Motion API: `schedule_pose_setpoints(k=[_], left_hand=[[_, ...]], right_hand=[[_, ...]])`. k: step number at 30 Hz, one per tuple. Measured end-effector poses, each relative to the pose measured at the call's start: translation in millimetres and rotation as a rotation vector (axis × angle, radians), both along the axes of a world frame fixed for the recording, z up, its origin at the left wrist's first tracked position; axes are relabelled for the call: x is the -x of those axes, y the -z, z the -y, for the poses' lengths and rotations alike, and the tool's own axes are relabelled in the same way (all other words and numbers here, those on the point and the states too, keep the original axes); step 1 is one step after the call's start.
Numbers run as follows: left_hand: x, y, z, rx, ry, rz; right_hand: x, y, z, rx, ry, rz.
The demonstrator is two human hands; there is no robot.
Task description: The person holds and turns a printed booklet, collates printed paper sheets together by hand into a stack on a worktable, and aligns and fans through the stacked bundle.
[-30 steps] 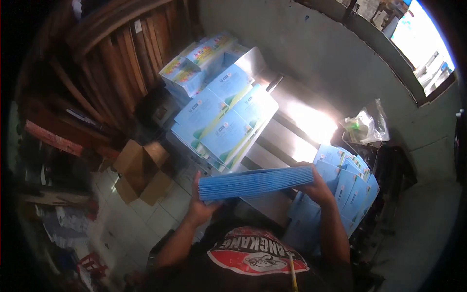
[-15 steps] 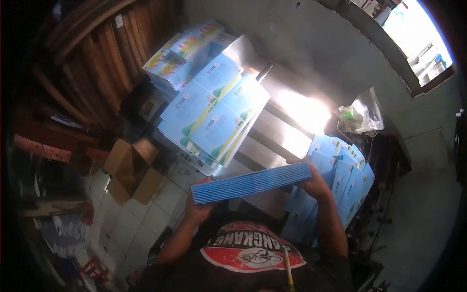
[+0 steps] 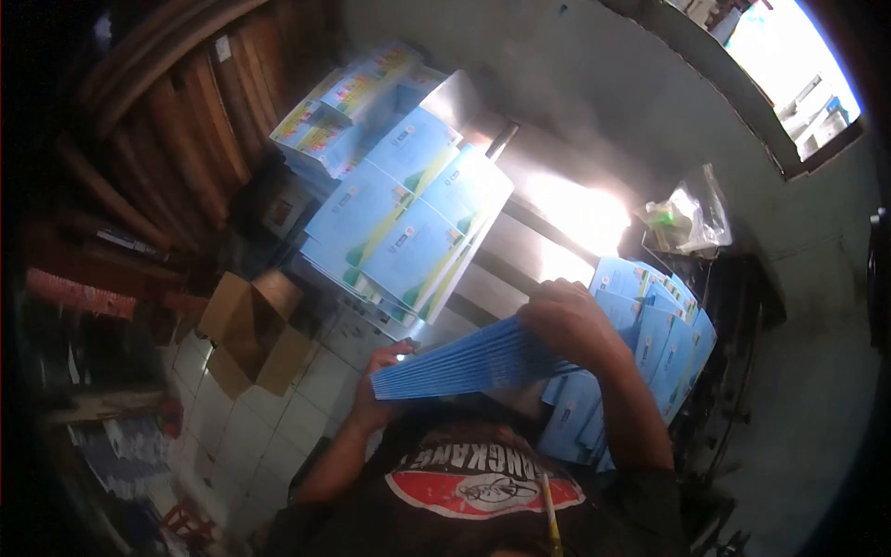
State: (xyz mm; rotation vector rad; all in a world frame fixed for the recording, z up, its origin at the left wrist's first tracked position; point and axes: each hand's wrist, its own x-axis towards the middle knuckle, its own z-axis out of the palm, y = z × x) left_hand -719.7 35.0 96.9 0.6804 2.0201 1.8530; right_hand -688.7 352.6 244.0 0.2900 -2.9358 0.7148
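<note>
A stack of blue folded sheets (image 3: 455, 364) is held in front of the chest, its many edges facing me. My left hand (image 3: 376, 385) is closed round the left end, with the thumb on top. My right hand (image 3: 571, 320) grips the right end from above, and the stack bends and narrows toward it. Beyond, a pile of blue and green printed sheets (image 3: 408, 218) lies on the slatted table (image 3: 497, 295). More blue sheets (image 3: 654, 339) lie overlapping to the right, partly behind my right forearm.
Stacks of colourful printed cards (image 3: 348, 102) stand at the back left. An open cardboard box (image 3: 251, 334) sits on the tiled floor. A clear plastic bag (image 3: 691, 218) is at the right, by the wall. Wooden boards (image 3: 186, 121) lean at the left.
My right hand has moved from the stack's right end to a grip over its top. The stack, straight before, is now bent at the right. The view has shifted slightly.
</note>
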Motion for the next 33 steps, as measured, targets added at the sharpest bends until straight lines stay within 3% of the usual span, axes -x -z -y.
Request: schedule_pose_setpoints(k=[2, 6, 14, 18, 24, 26, 28, 29, 31, 33], left_hand=[[-0.2, 5.0, 1.0, -0.011, -0.029, 0.022], [0.3, 24.6, 2.8, -0.064, -0.029, 0.067], [-0.1, 9.0, 2.3, -0.081, -0.011, 0.084], [0.5, 10.6, 1.4, -0.129, -0.024, 0.128], [2.5, 4.2, 3.3, -0.049, 0.005, 0.113], [0.7, 13.9, 1.0, -0.077, 0.019, 0.068], [2.2, 25.0, 5.2, 0.018, 0.061, 0.014], [2.9, 29.9, 6.8, 0.137, 0.073, 0.013], [4.2, 36.0, 2.8, -0.014, 0.101, -0.006], [1.7, 29.0, 1.2, -0.098, 0.115, 0.062]], right_hand=[[1.8, -3.7, -6.4, -0.018, -0.032, 0.203], [-1.0, 0.2, -7.6, -0.054, -0.083, 0.253], [15.7, -6.6, -10.7, 0.101, -0.197, 0.363], [17.7, -5.4, -10.1, 0.113, -0.196, 0.354], [17.6, 5.1, -7.0, -0.075, -0.215, 0.333], [15.8, 14.9, -13.2, -0.097, -0.302, 0.228], [11.3, 31.8, -19.8, 0.149, -0.158, 0.404], [14.3, 32.1, -19.7, 0.029, -0.273, 0.330], [23.4, 14.5, -7.9, -0.079, -0.497, 0.214], [29.6, -1.9, -5.7, -0.049, -0.463, 0.585]])
